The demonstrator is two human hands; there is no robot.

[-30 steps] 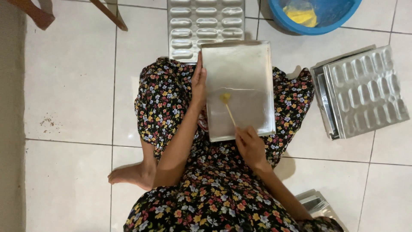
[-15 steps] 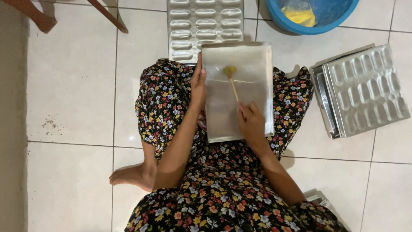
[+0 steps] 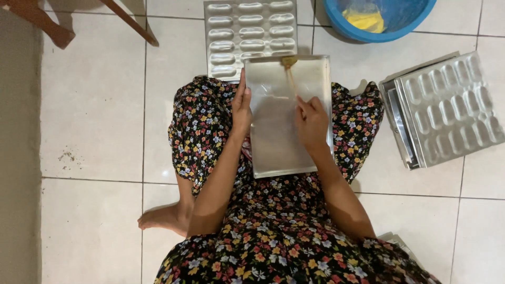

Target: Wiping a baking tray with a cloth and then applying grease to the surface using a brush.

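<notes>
A flat rectangular metal baking tray rests on my lap, over a dark floral dress. My left hand grips the tray's left edge, thumb on the rim. My right hand lies over the tray's middle right and is closed on the thin handle of a small brush. The brush's yellowish head touches the tray's far edge.
A metal mould tray with oblong cavities lies on the white tiled floor just beyond my lap. A stack of similar mould trays sits to the right. A blue basin with something yellow is at the top right. Wooden furniture legs stand top left.
My right hand has moved up the tray, away from me, sweeping the brush head from the tray's middle to its far edge. My left hand stays on the left rim.
</notes>
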